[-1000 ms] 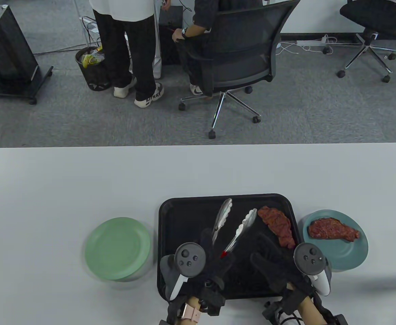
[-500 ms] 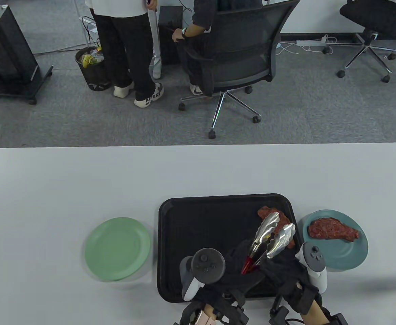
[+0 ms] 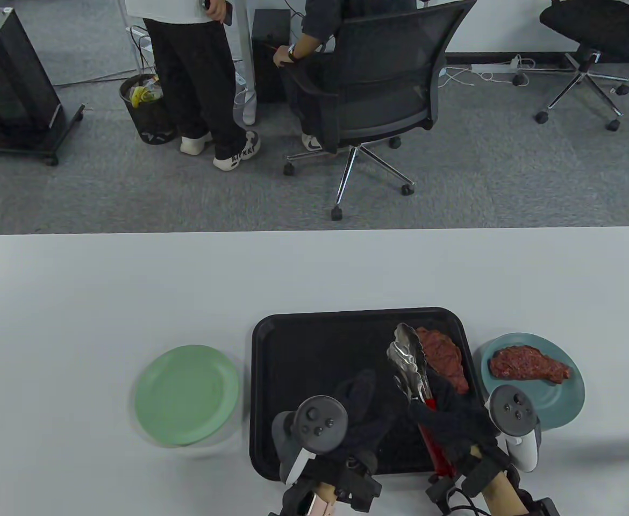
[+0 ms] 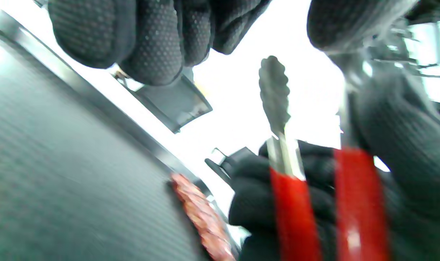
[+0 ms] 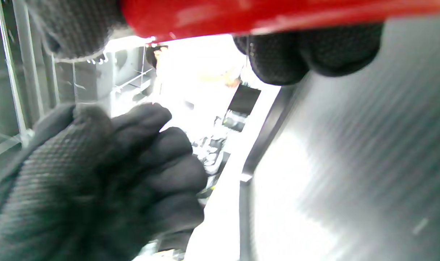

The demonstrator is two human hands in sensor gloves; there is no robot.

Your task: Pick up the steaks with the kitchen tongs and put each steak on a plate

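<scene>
green plate (image 3: 186,395) far left, bare, unchanged over the last second. left hand (image 3: 358,404) over the black tray (image 3: 314,344), near its front edge; a second ago it held the tongs, now its fingers hang loosely curled on nothing. tongs (image 3: 410,363) have passed across to the right hand (image 3: 457,424), which grips the red handles (image 4: 296,214); half a second ago both hands were still on them. metal tips now nearly together, pointing away from the person, just left of the remaining steak (image 3: 444,359) at the tray's right side, contact not clear. blue plate (image 3: 562,400) right of the tray already carries one steak (image 3: 528,364). handover looks done; likely next, spread the tips and clamp the tray steak, bound for the green plate.
</scene>
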